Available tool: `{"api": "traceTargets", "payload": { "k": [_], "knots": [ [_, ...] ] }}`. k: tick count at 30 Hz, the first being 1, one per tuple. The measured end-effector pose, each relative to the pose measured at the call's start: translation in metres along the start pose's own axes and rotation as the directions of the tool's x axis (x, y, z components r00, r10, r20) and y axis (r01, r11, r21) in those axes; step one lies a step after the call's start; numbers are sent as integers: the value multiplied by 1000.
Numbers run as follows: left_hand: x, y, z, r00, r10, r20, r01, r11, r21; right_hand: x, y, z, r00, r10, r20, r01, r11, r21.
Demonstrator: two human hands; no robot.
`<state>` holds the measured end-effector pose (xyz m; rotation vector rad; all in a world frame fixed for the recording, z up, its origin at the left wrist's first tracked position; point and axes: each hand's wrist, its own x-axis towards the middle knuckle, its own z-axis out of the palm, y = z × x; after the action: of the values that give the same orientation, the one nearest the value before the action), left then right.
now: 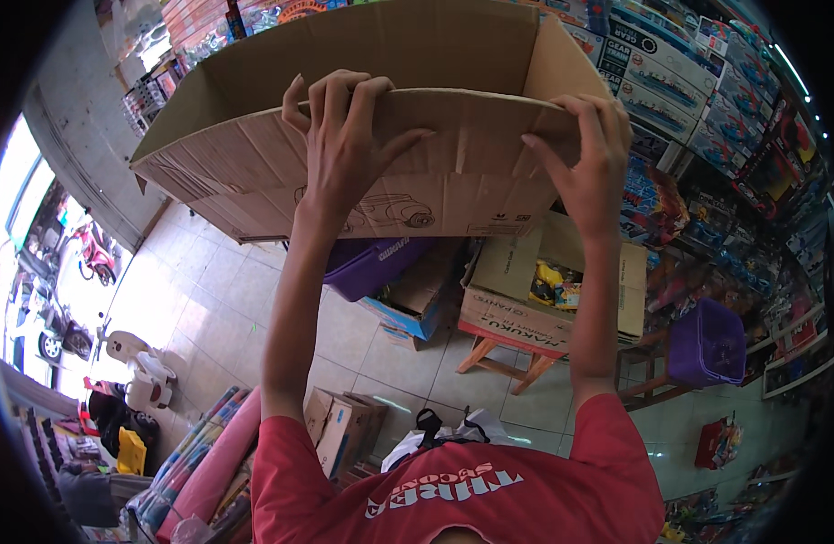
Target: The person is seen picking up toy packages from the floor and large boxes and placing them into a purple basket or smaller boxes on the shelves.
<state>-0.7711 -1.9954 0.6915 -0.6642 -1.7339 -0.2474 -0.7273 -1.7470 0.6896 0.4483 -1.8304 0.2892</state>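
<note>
A large, open cardboard box (457, 153) is in front of me, its near wall bowed and creased and printed with a vehicle drawing. Over the middle of that wall's top edge curl the fingers of my left hand (345, 136), thumb lying along the outer face. My right hand (593, 160) grips the same edge near the right corner, its thumb also outside. Part of the interior shows as bare brown cardboard; the bottom is hidden. Below the box, a smaller open carton (512, 316) rests on a wooden stool (505, 360) and holds yellow and colourful packaged items.
A purple plastic basket (383, 265) and a blue carton (406, 313) sit partly beneath the box. Stacked toy boxes (662, 81) line the right side. Another purple basket (706, 343) stands lower right. Rolled mats (199, 449) and small cartons (338, 428) are at lower left, near a ride-on toy (145, 370).
</note>
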Motion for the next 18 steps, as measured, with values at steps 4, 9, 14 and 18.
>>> {"api": "traceTargets", "payload": {
  "k": [4, 9, 14, 18],
  "knots": [
    [1, 7, -26, 996, 51, -74, -51, 999, 2, -4, -13, -22, 998, -1, -65, 3, 1000, 28],
    [-2, 23, -76, 993, 84, -85, -78, 994, 72, -6, -30, -49, 997, -11, -83, 23, 990, 143],
    [-5, 52, -117, 995, 81, -53, -67, 972, 225, -8, -30, -63, 993, -61, -103, 86, 962, 258],
    [-14, 83, -143, 999, 33, -24, -23, 936, 350, -8, -23, -66, 980, -150, -128, 190, 892, 409]
  ]
}}
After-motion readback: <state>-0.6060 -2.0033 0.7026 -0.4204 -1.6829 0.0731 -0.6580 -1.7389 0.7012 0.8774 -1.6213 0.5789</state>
